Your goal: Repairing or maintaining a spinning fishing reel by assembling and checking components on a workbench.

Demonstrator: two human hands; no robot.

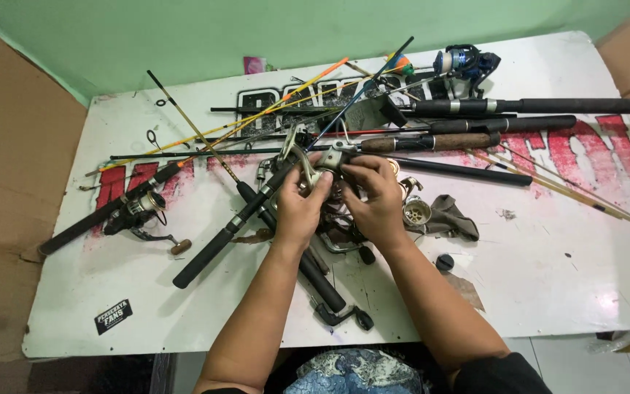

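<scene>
Both my hands meet over the middle of a white board (pixel 548 284) that lies flat as a table top. My left hand (pixel 299 208) and my right hand (pixel 375 201) grip a metallic spinning reel (pixel 324 166) between them, fingers curled around its body and bail wire. The reel sits at the end of a rod with a cork handle (pixel 432 142) running off to the right. Under my hands lie black rod handles (pixel 213 252) and a detached crank handle (pixel 344 315).
Several fishing rods cross the board, among them an orange-yellow one (pixel 257 117). A black reel on a rod (pixel 144 211) lies left, a blue reel (pixel 464 62) at the back. A grey rag (pixel 452 217), a gold spool (pixel 415 211) and a black knob (pixel 444 262) sit right.
</scene>
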